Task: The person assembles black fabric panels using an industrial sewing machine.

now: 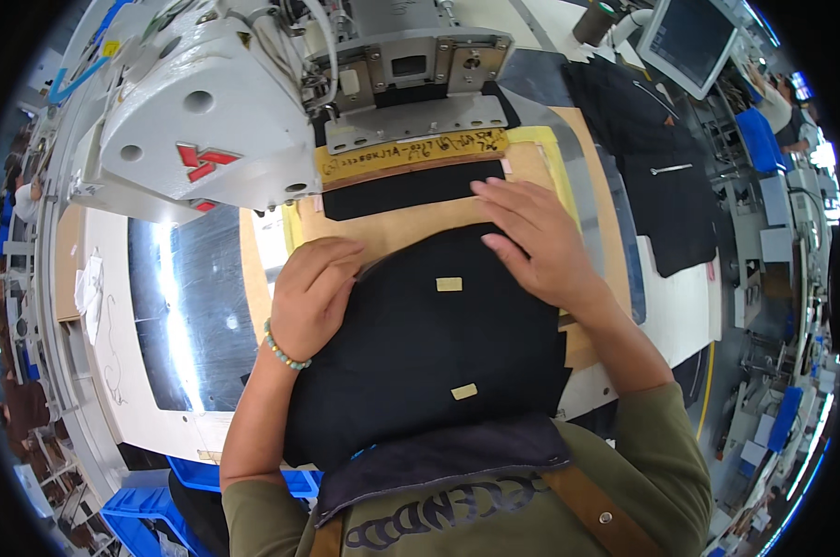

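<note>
A black fabric panel (420, 343) with two small yellow stickers lies in front of me and reaches back toward my body. At its far left corner my left hand (313, 292) has its fingers bent together over the edge, apparently pinching the cloth; the thumb is partly hidden. Near the far right edge, my right hand (536, 237) is open, palm down, thumb apart from the fingers. Beyond the panel, a black fabric strip (401, 190) lies on a tan template board (373, 230), its right end near my right fingertips.
A white sewing machine head (215, 111) stands at the far left, beside a metal clamp plate (420, 125). A yellow marked bar (410, 160) borders the strip. More black fabric pieces (661, 195) lie at right, below a monitor (689, 42). Blue bins (150, 515) sit lower left.
</note>
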Available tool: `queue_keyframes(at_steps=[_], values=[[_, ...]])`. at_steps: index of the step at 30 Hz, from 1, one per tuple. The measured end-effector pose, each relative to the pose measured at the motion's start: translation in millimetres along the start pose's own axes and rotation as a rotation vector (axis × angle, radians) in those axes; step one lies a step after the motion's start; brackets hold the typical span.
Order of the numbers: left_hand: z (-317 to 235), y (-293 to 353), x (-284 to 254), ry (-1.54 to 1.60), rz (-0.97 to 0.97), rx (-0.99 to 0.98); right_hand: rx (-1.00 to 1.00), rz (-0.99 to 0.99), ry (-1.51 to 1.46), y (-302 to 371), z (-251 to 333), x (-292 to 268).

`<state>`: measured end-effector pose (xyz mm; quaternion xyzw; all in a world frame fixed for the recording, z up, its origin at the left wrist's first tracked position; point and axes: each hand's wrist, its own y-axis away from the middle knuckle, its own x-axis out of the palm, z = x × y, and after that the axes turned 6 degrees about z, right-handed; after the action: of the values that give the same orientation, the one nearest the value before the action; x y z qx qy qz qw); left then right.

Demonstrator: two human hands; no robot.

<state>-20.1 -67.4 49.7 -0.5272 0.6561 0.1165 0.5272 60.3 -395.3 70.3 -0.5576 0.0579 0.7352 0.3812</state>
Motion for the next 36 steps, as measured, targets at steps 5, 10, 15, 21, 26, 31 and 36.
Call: queue_keyframes(at_steps=[5,10,15,21,26,31,36], values=[[-16.9,3.1,-4.4,0.164,-0.096,0.025,-0.078,-0.021,-0.181,-2.6,23.9,1.0],[-28.4,0.1,-8.6,0.261,-0.112,0.009,-0.002,0.0,-0.215,-7.2,27.2,-1.0],[-20.4,0.8,-5.0,0.24,-0.12,-0.054,0.063,0.049,-0.245,-5.9,18.4,15.2],[-11.1,-3.2,7.0,0.163,-0.162,-0.151,0.193,-0.031,-0.467,-9.4,13.1,20.7],[8.2,-3.0,16.0,-0.073,-0.114,0.171,0.285,0.028,-0.296,-21.4,9.5,10.8],[12.6,-26.1,20.9,-0.233,-0.042,0.099,0.271,0.119,-0.221,-58.3,-12.2,9.0],[24.5,-19.6,20.5,-0.301,-0.106,-0.038,0.42,0.133,-0.259,-87.4,-9.3,21.2]])
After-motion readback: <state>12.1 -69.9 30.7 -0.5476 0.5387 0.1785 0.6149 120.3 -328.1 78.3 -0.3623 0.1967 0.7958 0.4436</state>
